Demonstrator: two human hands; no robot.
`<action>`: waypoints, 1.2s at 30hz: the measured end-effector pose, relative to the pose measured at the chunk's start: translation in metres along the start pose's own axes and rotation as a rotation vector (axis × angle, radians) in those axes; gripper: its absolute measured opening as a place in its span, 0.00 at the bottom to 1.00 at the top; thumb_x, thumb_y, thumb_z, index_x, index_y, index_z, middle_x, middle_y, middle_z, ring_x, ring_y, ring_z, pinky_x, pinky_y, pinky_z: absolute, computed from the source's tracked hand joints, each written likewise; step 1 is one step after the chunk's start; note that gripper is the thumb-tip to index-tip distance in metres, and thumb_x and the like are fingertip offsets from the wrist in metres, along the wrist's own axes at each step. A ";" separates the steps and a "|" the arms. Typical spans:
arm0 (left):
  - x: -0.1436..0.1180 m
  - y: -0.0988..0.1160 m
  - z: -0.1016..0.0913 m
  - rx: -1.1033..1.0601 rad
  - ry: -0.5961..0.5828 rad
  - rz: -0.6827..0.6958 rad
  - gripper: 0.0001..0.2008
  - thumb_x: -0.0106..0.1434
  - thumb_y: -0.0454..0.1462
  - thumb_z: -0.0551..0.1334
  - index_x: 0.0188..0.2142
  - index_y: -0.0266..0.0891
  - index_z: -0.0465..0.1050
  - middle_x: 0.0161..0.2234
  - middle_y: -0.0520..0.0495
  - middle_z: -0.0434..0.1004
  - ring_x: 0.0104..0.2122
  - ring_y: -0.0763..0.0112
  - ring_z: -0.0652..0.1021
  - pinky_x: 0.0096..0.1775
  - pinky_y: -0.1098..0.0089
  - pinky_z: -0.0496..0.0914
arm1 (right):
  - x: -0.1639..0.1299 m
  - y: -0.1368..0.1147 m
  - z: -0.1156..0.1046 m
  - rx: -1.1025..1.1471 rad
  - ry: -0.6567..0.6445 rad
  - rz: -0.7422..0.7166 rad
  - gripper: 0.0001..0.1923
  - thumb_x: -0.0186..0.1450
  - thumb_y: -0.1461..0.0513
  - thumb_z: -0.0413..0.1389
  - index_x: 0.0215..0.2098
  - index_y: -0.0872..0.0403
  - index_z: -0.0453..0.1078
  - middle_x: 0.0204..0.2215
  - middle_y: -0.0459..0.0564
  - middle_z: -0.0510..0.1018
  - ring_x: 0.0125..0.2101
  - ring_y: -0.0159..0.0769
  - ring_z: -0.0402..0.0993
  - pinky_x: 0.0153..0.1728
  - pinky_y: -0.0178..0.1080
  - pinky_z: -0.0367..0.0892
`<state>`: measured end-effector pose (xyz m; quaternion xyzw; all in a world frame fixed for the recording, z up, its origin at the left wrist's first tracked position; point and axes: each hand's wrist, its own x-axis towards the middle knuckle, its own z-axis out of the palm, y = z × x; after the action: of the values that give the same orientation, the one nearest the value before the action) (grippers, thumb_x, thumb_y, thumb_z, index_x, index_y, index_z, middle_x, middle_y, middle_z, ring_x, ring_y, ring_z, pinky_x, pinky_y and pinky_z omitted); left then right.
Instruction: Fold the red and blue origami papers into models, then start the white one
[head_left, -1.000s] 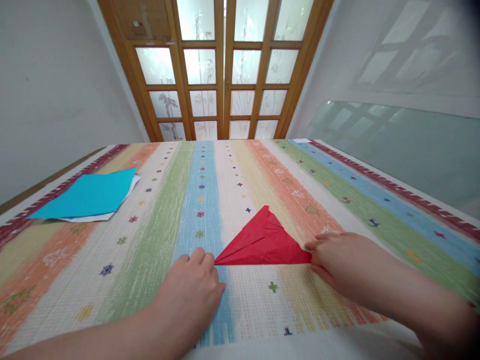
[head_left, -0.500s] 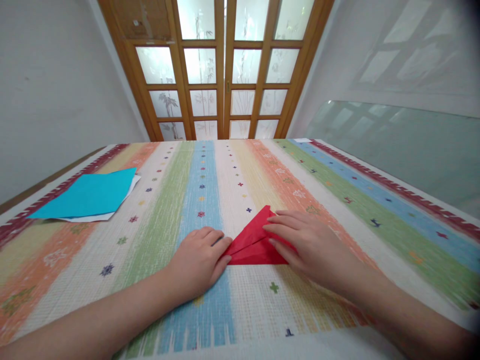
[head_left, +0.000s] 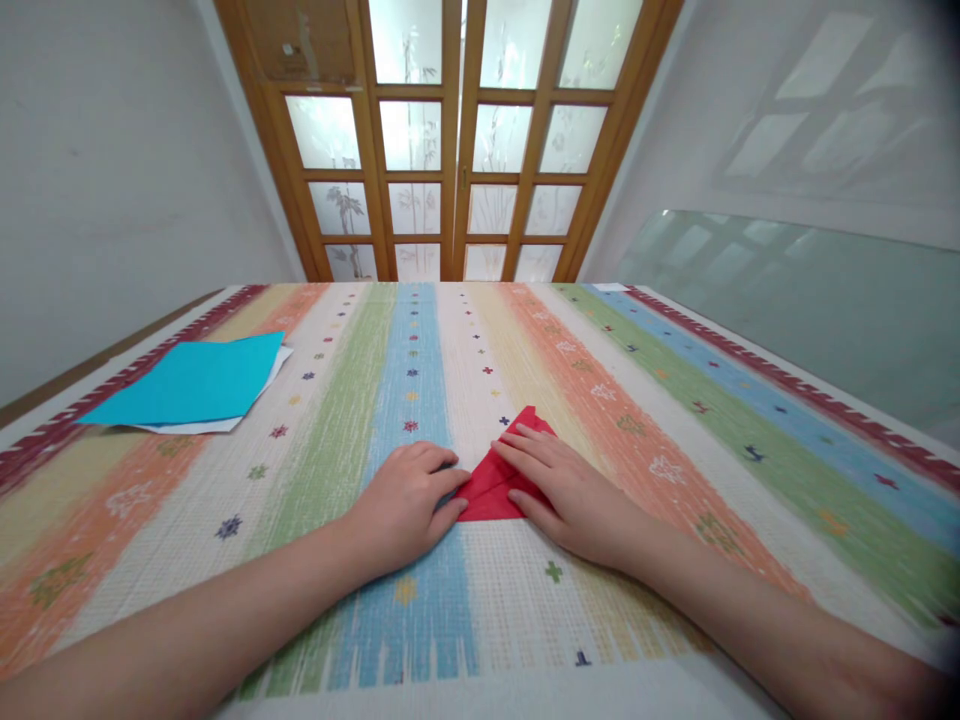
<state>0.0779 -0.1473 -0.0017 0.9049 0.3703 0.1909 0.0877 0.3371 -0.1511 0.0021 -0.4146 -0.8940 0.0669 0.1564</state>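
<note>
A piece of red origami paper [head_left: 487, 487], folded into a triangle with a crease across it, lies on the striped tablecloth [head_left: 360, 600]. At its left corner is my left hand [head_left: 401, 505], with thumb and forefinger closed on the tip. My right hand [head_left: 574, 490] rests over the right part of the paper, fingers stretched out and lying flat on it, thumb apart near the lower edge. Most of the paper's right side is hidden under that hand.
Blue paper [head_left: 195, 382] lies at the far left of the table, with white paper [head_left: 279, 365] showing beneath it. A glass panel [head_left: 810, 310] leans against the wall on the right. Wooden doors with glass panes [head_left: 461, 140] stand beyond the table.
My right hand has slid left across the red paper, its fingers now flatter and covering more of it. My left hand has stayed at the left corner. The view has shifted slightly.
</note>
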 end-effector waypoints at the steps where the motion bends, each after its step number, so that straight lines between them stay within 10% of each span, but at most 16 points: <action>1: 0.000 0.000 0.000 -0.006 -0.005 0.004 0.13 0.69 0.38 0.60 0.51 0.42 0.77 0.49 0.42 0.76 0.49 0.58 0.73 0.53 0.52 0.67 | 0.000 0.000 0.000 -0.008 -0.007 0.001 0.26 0.69 0.62 0.53 0.65 0.52 0.62 0.63 0.58 0.67 0.64 0.49 0.58 0.63 0.57 0.57; 10: -0.002 0.003 -0.003 -0.076 -0.053 0.102 0.13 0.69 0.39 0.60 0.51 0.45 0.77 0.50 0.42 0.74 0.51 0.59 0.72 0.54 0.53 0.66 | 0.000 0.000 -0.002 -0.017 -0.048 -0.035 0.24 0.70 0.63 0.52 0.64 0.50 0.63 0.60 0.53 0.71 0.63 0.49 0.60 0.66 0.63 0.45; 36: -0.004 0.010 -0.005 -0.074 -0.075 0.103 0.15 0.67 0.42 0.62 0.50 0.39 0.75 0.48 0.43 0.78 0.49 0.58 0.74 0.53 0.54 0.67 | -0.004 -0.008 -0.021 0.141 -0.056 -0.192 0.18 0.69 0.66 0.52 0.55 0.49 0.71 0.47 0.52 0.79 0.47 0.40 0.74 0.49 0.46 0.68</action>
<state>0.0801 -0.1572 0.0049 0.9253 0.3124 0.1749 0.1249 0.3405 -0.1596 0.0234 -0.3129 -0.9267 0.1260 0.1658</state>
